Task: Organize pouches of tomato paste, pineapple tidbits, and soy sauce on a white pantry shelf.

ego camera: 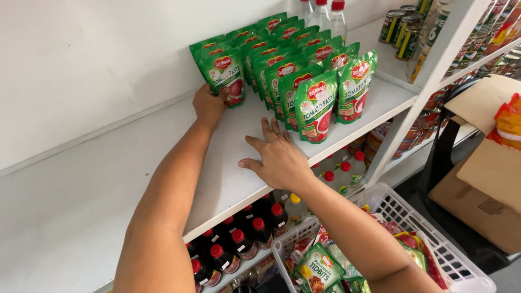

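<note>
Lining up green pouches on the white shelf

Nearest us, a white basket (461, 271) at the lower right holds more packets, and dark red-capped bottles (239, 241) stand on the lower shelf beneath our arms. Above them, our right hand (278, 157) lies flat on the white shelf (163, 179), fingers spread and holding nothing, its fingertips just short of the front pouch (316, 106). Farther left, our left hand (209, 104) is clamped on the base of the left-most pouch (225, 73), which stands upright at the front of its row. To do this well, we judge it best to keep that pouch vertical and square it against the rows of green pouches (282, 49) behind, which run to the far wall, where clear bottles (325, 13) stand beside cans (401, 27) to the right.
</note>
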